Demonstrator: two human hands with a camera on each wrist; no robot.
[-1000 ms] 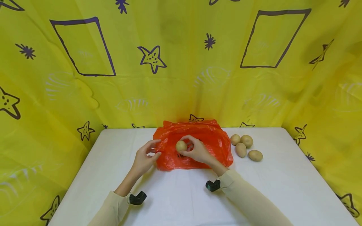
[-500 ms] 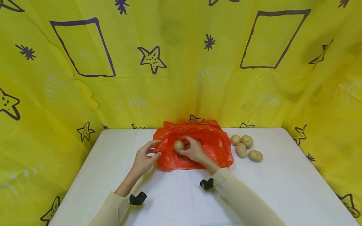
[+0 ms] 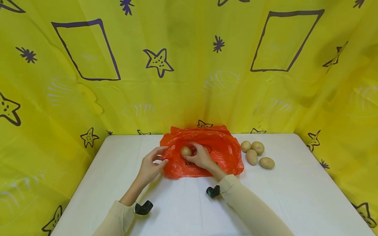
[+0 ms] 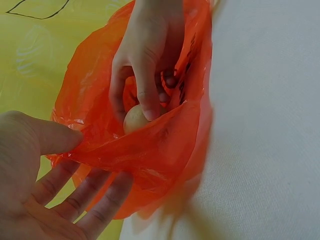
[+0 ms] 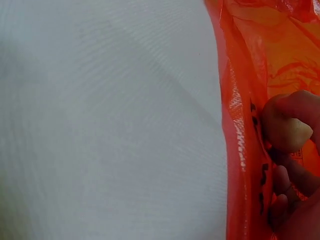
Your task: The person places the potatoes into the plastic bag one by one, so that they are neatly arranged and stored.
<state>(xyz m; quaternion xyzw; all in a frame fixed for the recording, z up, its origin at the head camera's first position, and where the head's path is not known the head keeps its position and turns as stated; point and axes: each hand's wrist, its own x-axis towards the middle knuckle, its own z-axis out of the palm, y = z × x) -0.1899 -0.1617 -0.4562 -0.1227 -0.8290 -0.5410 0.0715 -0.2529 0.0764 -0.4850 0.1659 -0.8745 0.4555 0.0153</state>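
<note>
A red plastic bag (image 3: 225, 157) lies on its side on the white table, its mouth spread toward me. At its left edge, my left hand (image 3: 150, 166) pinches the rim; the left wrist view shows the thumb on one side of the film (image 4: 150, 155) and the fingers on the other. Inside the mouth, my right hand (image 3: 201, 158) holds a small pale potato (image 3: 185, 151) between thumb and fingers. The right wrist view has this potato (image 5: 285, 127) close to the bag's printed wall.
Several loose potatoes (image 3: 252, 156) lie on the table just right of the bag. Behind the table (image 3: 295, 190) and along both sides hangs a yellow curtain (image 3: 189, 98) with drawn stars. Each wrist carries a small black camera (image 3: 143, 207).
My right hand has carried the potato a little to the left, deeper toward the bag's left side. The left hand has stayed in place on the rim.
</note>
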